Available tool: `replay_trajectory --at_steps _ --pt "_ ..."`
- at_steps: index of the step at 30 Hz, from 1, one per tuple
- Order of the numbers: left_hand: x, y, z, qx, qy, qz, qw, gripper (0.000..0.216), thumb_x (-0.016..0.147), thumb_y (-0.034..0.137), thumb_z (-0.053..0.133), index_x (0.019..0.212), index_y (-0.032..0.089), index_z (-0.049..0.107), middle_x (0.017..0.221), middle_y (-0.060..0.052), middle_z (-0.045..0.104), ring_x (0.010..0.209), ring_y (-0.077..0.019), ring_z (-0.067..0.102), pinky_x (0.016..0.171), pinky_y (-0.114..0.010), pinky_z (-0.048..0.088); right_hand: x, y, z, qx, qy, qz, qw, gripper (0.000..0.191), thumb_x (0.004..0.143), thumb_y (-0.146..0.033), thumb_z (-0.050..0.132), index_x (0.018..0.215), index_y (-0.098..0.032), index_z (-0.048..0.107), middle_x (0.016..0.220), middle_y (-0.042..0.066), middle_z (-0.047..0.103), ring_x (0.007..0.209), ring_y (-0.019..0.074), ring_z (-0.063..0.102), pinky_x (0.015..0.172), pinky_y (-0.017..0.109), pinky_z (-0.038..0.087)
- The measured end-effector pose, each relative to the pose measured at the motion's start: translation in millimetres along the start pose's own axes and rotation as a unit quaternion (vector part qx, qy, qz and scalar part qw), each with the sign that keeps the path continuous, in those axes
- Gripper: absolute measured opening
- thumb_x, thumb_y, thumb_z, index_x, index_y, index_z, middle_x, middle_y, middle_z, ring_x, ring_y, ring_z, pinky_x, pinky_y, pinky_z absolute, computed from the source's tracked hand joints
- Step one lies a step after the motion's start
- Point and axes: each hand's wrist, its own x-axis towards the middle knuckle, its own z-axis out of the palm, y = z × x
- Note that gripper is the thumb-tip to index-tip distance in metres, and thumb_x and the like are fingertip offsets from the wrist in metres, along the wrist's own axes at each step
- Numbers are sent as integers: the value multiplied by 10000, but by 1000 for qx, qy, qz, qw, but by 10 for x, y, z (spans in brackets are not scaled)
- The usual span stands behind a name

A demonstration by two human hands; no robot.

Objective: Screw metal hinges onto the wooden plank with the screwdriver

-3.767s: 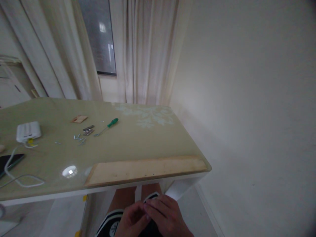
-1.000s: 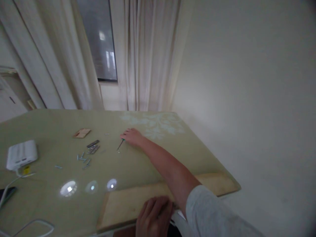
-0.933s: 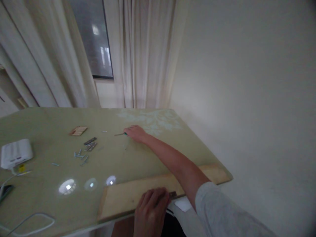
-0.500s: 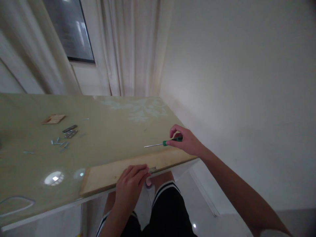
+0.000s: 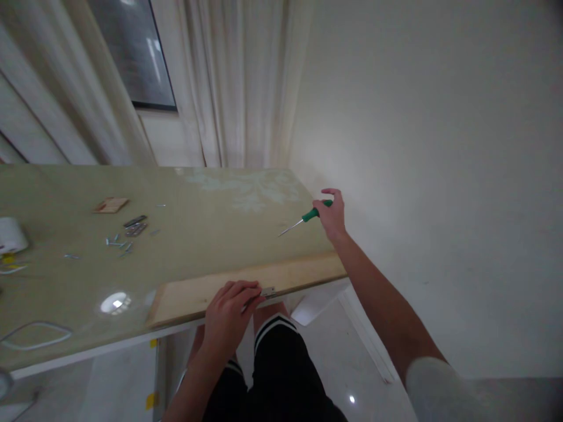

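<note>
Screwdriver (image 5: 307, 217) looked light and stiff, best held by its handle (image 5: 313, 213), where the right hand (image 5: 333, 219) gripped it; the left hand (image 5: 229, 309) held a metal plate (image 5: 269, 291) against the board (image 5: 303, 271).

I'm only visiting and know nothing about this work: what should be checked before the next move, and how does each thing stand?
1. Right hand has the screwdriver: ok, gripped by its green handle.
2. Left hand on the metal plate: ok, fingertips at one end.
3. Plank beneath the plate: ok, lying along the table's near edge.
4. Screwdriver tip at the plate: not ok, held apart from it.
5. Loose screws in view: ok, on the table, toward the left.
6. Screw already in the plate: cannot tell, too small.
</note>
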Motion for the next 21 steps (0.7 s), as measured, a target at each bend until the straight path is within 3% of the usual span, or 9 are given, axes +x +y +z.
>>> replay_trajectory --at_steps 2,4,8,11,14,16,19,21 --pt "0 -4 2 -3 -2 3 1000 105 961 323 717 1002 279 803 1073 -9 796 961 -222 705 877 -364 564 321 158 151 -29 -63 81 994 371 984 -358 663 1246 -97 633 1039 109 722 891 207 706 778 372 588" --pt "-3 -10 7 -7 -2 7 1000 100 965 322 713 996 279 798 1070 -8 794 958 -221 705 870 -362 566 483 298 311 -55 -123 122 983 380 1010 -379 656 1320 -162 623 1297 117 657 1091 250 681 910 459 598" --pt "-20 -19 22 -5 8 15 1000 126 989 336 680 1005 281 792 1069 -13 793 963 -222 707 872 -363 569 457 462 611 -98 -215 138 962 396 1003 -382 669 1340 -180 616 1343 112 636 1130 260 669 938 477 592" --pt "-29 -14 23 -3 10 16 1000 136 994 346 674 1016 279 790 1073 -15 792 959 -223 707 867 -366 573 389 430 735 -122 -253 112 953 390 1000 -382 673 1325 -172 624 1322 114 646 1110 257 675 924 470 596" --pt "-21 -5 9 -7 6 10 1000 114 977 335 700 1008 278 794 1072 -10 793 956 -226 704 865 -375 579 303 251 733 -130 -247 52 959 305 944 -416 717 990 -114 714 968 96 715 872 214 684 759 337 567" --pt "-9 -1 -2 -12 6 10 1000 98 965 320 716 997 281 800 1064 -6 796 947 -225 704 862 -376 583 156 73 673 -121 -222 -8 967 322 917 -439 708 777 -153 660 744 40 652 740 169 622 661 268 484" --pt "8 4 -19 -16 -2 9 1000 92 955 309 729 996 289 809 1066 -2 799 943 -224 702 853 -372 588 -230 -208 540 -95 -203 -111 968 326 898 -461 699 727 -203 594 683 -1 601 692 142 559 650 247 425" --pt "13 8 -28 -13 -7 6 1000 92 952 308 732 991 291 814 1072 -4 799 948 -227 702 849 -374 591 -522 -355 458 -79 -188 -261 943 321 933 -446 643 723 -216 565 637 -18 566 612 124 518 620 245 396"
